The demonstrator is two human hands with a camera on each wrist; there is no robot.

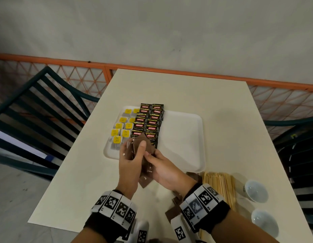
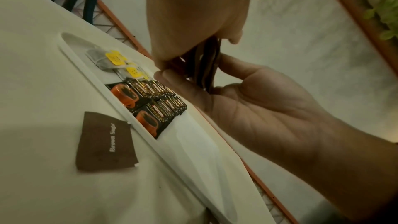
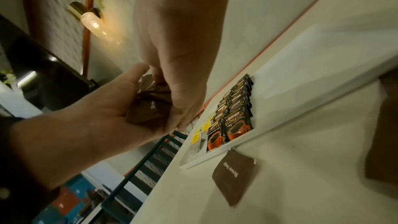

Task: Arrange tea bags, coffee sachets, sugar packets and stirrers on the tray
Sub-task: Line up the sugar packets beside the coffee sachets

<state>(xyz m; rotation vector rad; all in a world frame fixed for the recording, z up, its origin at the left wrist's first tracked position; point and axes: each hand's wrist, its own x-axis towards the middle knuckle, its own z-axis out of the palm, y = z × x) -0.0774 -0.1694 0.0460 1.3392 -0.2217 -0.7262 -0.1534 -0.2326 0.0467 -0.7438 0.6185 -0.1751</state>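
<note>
Sugar packets in hand, near edge of the tray.

Cream rectangular table [image 1: 196,95]; on it a white shallow plastic tray [image 1: 183,137], its left part filled with black-and-orange coffee sachets [image 1: 148,123] in two columns and yellow-tagged tea bags [image 1: 122,130] further left, its right part bare. Left hand [image 1: 129,165] grips a fanned stack of brown paper sugar packets [image 1: 143,142], thumb pressed on top; right hand [image 1: 162,167] pinches their near edges. Packets look light, limp and slippery against each other; best taken by the flat faces. One loose brown packet [image 2: 106,142] lies on the table near the tray. Pale wooden stirrers [image 1: 220,186] near right; two white cups [image 1: 257,192] beyond them. Nothing blocks the bare tray area.
</note>
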